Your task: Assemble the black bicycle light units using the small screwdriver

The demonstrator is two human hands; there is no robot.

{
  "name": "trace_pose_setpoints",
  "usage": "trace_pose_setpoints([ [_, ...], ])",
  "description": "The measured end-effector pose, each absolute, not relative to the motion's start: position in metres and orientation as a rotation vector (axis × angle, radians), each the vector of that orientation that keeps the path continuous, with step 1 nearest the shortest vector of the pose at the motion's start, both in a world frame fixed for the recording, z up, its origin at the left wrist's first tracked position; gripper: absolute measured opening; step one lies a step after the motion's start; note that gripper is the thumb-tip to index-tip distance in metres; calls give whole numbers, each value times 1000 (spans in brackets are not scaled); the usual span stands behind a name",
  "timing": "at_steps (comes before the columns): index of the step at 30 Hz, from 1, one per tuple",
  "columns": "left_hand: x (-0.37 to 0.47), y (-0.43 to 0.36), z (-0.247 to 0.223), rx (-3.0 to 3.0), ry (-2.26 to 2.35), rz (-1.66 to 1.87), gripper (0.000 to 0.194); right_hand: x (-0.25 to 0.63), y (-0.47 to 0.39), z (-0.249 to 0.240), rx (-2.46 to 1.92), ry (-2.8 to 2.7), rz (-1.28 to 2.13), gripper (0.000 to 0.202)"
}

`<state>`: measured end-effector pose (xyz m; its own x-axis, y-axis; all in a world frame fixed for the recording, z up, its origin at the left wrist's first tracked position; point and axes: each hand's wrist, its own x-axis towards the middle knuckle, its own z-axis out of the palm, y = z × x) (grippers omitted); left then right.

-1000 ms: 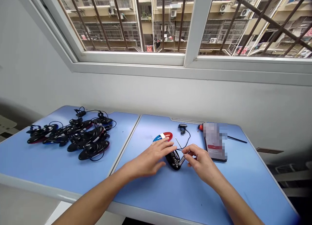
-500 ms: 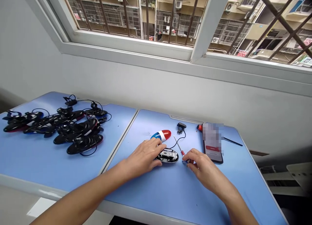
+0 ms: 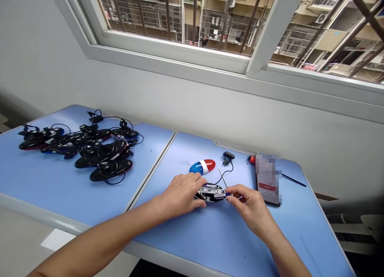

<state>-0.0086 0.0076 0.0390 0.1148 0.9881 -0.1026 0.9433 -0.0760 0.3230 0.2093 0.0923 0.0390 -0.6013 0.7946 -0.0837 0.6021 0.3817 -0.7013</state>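
Observation:
My left hand (image 3: 184,193) is closed on the left end of an opened black oval housing (image 3: 211,192), whose inside faces up. At the housing's right end, my right hand (image 3: 244,199) pinches a small blue item (image 3: 228,194), partly covered by the fingertips. A thin metal screwdriver shaft (image 3: 223,178) lies behind that hand, its handle hidden. Behind the housing rests a blue, white and red oval cover (image 3: 202,166). A cable joins the housing to a small black part (image 3: 228,156).
Several black oval devices with cables (image 3: 103,151) lie on the left table (image 3: 60,181). A phone (image 3: 268,181), a red-ended item (image 3: 251,160) and a black strip (image 3: 294,180) are at the right. The barred window stands behind.
My right hand has brought the small blue item left to the housing's right end. The screwdriver's red part is now hidden behind the fingers. The whole view has shifted slightly.

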Motion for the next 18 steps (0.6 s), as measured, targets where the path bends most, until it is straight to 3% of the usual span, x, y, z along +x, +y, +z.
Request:
trace_pose_setpoints([
  [4,-8,8,41,2077,1904,189,42,212,97,33,-1287,-2590,717,16],
  [8,-8,8,41,2076,1890,192,43,214,95,33,-1066,-2709,443,12],
  [18,-2,5,34,2066,1881,240,47,201,65,28,-649,-2623,99,18],
])
